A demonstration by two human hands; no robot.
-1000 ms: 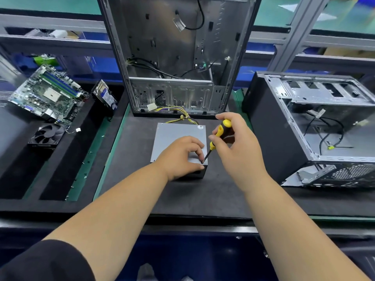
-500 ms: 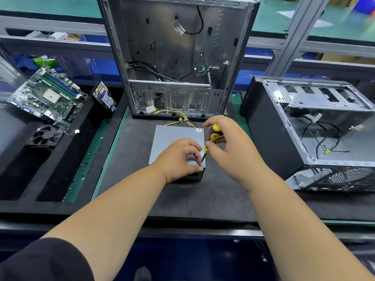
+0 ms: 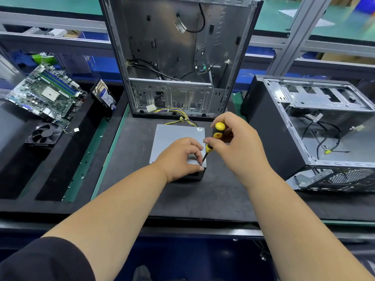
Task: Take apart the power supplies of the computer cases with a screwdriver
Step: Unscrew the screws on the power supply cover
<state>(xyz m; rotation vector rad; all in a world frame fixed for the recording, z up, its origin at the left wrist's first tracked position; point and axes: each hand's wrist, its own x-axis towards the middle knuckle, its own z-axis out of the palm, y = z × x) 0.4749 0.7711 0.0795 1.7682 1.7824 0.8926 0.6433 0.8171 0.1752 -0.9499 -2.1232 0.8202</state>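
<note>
Head view: right hand (image 3: 235, 147) grips screwdriver (image 3: 213, 141), tip on power supply (image 3: 174, 134).

black-matted bench (image 3: 129, 191) carries: grey power supply (image 3: 174, 136) centre, upright open case (image 3: 178, 57) behind, second case (image 3: 316, 130) on its side right, motherboard (image 3: 44, 92), hard drive (image 3: 104, 96), fan (image 3: 43, 134) left.
</note>
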